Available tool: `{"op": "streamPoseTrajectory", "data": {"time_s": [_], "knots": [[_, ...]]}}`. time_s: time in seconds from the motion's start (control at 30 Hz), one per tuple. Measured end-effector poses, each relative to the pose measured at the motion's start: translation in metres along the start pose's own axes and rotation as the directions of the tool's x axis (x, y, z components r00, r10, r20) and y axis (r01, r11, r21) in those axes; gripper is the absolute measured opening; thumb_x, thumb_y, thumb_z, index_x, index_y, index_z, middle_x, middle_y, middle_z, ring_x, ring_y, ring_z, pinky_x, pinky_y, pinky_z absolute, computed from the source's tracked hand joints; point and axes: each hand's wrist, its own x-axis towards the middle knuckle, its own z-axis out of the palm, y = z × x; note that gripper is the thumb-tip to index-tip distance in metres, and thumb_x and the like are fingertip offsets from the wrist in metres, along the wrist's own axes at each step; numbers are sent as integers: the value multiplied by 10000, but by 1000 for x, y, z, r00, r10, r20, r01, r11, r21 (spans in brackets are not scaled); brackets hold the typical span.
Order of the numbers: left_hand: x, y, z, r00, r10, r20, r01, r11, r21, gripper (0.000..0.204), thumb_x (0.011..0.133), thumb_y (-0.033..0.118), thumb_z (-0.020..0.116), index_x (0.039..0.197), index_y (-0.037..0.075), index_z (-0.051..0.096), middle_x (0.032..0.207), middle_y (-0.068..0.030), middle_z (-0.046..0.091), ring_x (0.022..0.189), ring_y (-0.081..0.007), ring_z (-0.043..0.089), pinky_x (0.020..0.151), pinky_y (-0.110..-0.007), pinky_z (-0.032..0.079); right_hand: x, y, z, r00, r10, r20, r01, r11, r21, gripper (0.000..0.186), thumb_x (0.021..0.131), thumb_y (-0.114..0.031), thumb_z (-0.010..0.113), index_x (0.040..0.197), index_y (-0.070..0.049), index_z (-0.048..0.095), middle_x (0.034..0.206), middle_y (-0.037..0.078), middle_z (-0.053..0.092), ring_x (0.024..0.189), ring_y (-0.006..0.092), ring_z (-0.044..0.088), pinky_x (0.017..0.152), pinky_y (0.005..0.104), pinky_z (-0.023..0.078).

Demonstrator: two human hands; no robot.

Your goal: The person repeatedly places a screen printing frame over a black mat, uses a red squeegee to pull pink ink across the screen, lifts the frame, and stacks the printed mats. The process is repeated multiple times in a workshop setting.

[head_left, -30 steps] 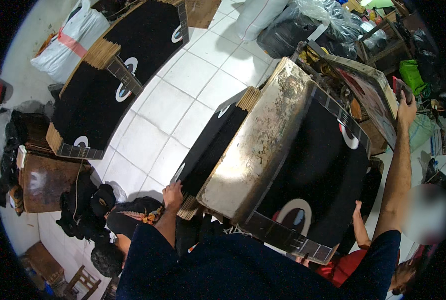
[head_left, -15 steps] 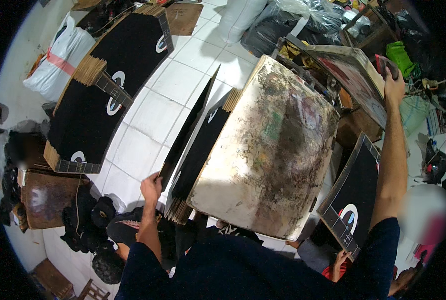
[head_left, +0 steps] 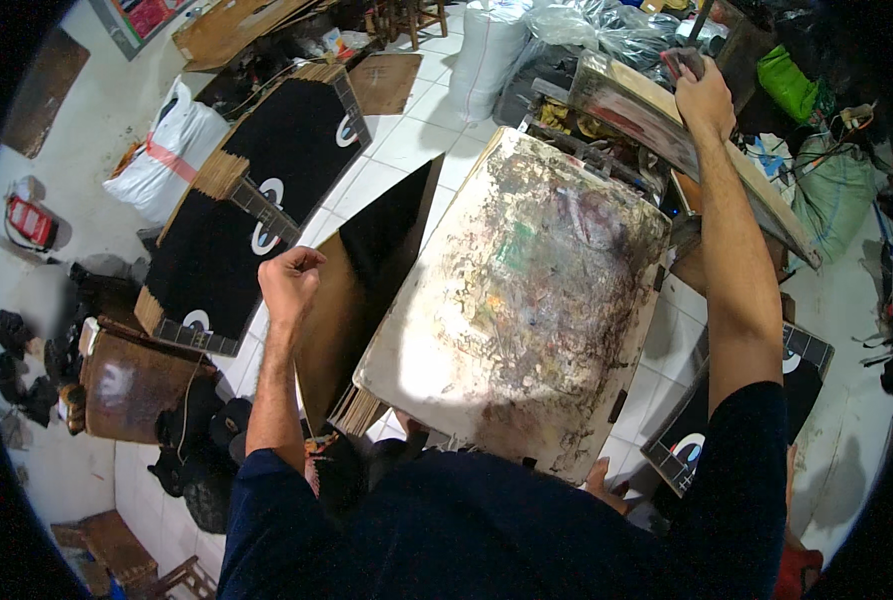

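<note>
Before me is a worktable with a worn pad, stained with paint and dirt. My left hand is closed on the left edge of a thin board, brown on its near part and black on its far part. The board tilts beside the table's left side; its contact with the fingers is partly hidden. At the far right, my right hand is closed around a dark reddish block, at the upper edge of a raised flat frame like a printing screen. Brown board edges show in a stack at the table's near left corner.
Overlapping black boards with white eye-like prints lie on the left floor. More black boards lie at right, near part of another person. White sack, wooden box and plastic bags stand around.
My left hand has moved up and left, tilting the board so its brown face shows. My right hand has moved farther away and left, and the frame appears more edge-on. The view has shifted.
</note>
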Motion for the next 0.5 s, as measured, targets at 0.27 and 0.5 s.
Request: {"op": "streamPoseTrajectory", "data": {"time_s": [0.27, 0.5], "knots": [[-149, 158, 14, 756, 654, 6, -653, 755, 64, 206, 631, 66, 769, 834, 45, 742, 1126, -206, 759, 900, -316, 742, 729, -404, 583, 38, 15, 23, 981, -188, -36, 191, 978, 87, 511, 928, -368, 659, 1387, -147, 618, 1211, 217, 711, 1146, 414, 674, 974, 528, 522], [-277, 208, 132, 554, 625, 550, -315, 769, -557, 624, 926, 414, 722, 1430, 72, 586, 1528, -258, 499, 1320, -388, 592, 1064, -541, 493, 51, 22, 32, 979, -205, -17, 206, 974, 98, 456, 902, -359, 649, 1315, -165, 649, 1217, 200, 715, 1134, 419, 678, 967, 538, 521]]}}
